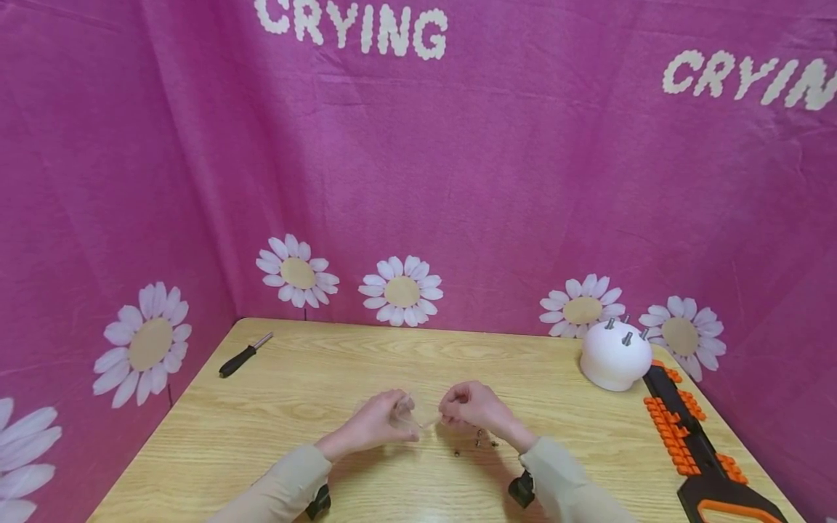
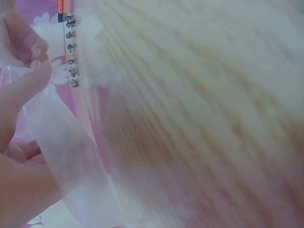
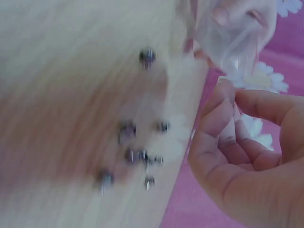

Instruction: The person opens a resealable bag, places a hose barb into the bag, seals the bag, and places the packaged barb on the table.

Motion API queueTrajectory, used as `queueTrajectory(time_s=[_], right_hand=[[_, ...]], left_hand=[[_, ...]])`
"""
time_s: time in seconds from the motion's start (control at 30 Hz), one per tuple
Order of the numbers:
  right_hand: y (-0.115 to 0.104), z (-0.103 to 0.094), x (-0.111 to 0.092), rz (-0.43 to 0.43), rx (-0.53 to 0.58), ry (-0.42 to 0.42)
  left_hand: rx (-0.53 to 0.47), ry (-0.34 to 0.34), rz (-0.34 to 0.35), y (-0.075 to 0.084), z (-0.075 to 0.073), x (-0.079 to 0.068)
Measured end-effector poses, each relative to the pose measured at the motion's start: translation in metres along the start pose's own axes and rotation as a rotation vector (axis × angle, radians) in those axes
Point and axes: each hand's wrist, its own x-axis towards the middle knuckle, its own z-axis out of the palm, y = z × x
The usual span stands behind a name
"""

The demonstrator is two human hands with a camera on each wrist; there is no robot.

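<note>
Clear plastic bag point(image 2: 71, 152) between hands, gripped by left hand point(image 1: 375, 421); one end reaches toward right hand point(image 1: 474, 407), thumb meeting fingertip, whether pinching plastic can't tell. Small metal pieces point(image 3: 132, 156) loose on table point(image 1: 294, 392), nearer right hand.

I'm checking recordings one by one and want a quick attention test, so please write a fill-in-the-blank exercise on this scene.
1. The left hand holds a bag made of clear ____.
2. The small metal fasteners lie nearer the right hand than the ____ hand.
3. The screwdriver handle is coloured ____.
4. The number of bolts sticking up from the white dome is ____.

Missing words: plastic; left; black; four.
</note>
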Motion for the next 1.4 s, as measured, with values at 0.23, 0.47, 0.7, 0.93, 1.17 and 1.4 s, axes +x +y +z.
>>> queueTrajectory(time_s=[0.23,0.47,0.7,0.93,1.17,1.4], right_hand=[[0.015,-0.031,0.002,0.001,-0.144,0.163],[0.037,-0.053,0.006,-0.043,-0.27,0.256],[0.052,-0.05,0.011,-0.201,-0.382,0.185],[0.054,-0.043,0.016,-0.228,-0.403,0.153],[0.057,-0.039,0.021,-0.25,-0.446,0.174],[0.058,-0.037,0.022,-0.286,-0.499,0.199]], left_hand=[[-0.002,0.002,-0.025,0.0,0.002,-0.001],[-0.013,0.019,0.021,-0.003,0.004,-0.003],[-0.074,0.004,0.033,-0.004,0.005,-0.003],[-0.088,0.001,0.014,-0.003,0.007,-0.002],[-0.067,0.009,0.012,-0.003,0.007,-0.003],[-0.079,0.017,0.016,-0.002,0.007,-0.003]])
